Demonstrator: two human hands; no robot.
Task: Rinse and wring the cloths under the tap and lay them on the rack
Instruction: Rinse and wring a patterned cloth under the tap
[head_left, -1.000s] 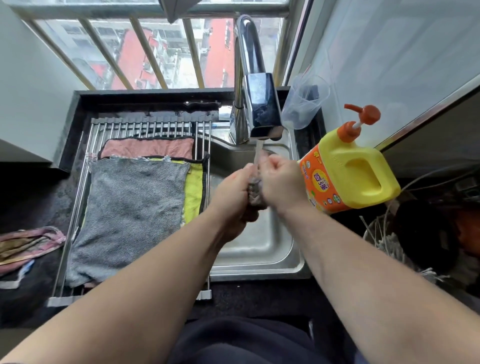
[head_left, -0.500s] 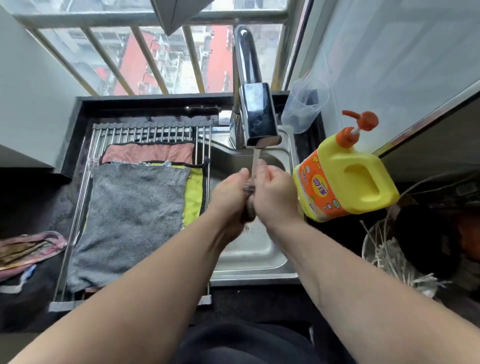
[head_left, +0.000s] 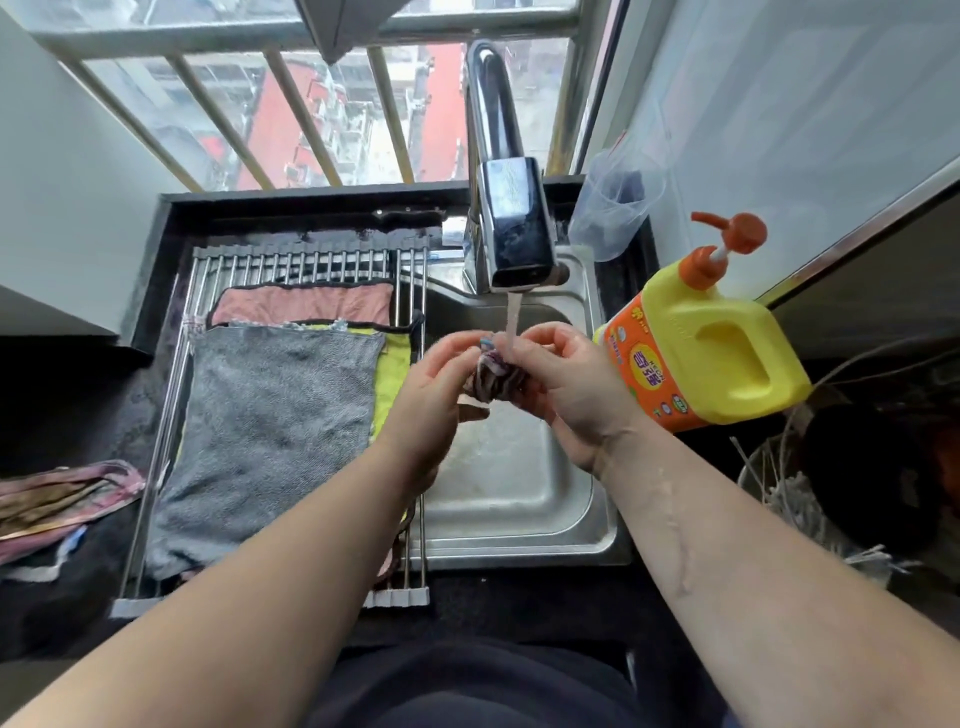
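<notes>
A small bunched cloth (head_left: 492, 378), dark striped with a blue edge, is under the stream from the chrome tap (head_left: 511, 234). My left hand (head_left: 434, 395) grips its left side and my right hand (head_left: 574, 384) grips its right side, both above the steel sink (head_left: 519, 499). On the metal rack (head_left: 306, 260) left of the sink lie a grey cloth (head_left: 270, 431), a pink cloth (head_left: 304, 306) and a yellow cloth (head_left: 392, 374) partly under the grey one.
A yellow and orange pump bottle (head_left: 696, 358) stands at the sink's right edge, close to my right hand. A clear plastic cup (head_left: 613, 213) sits behind it. Folded pinkish cloths (head_left: 57, 499) lie on the dark counter at far left. Window bars rise behind the tap.
My hands have spread slightly apart, so more of the bunched cloth shows between them. Water still runs onto it. The cloths on the rack have not moved.
</notes>
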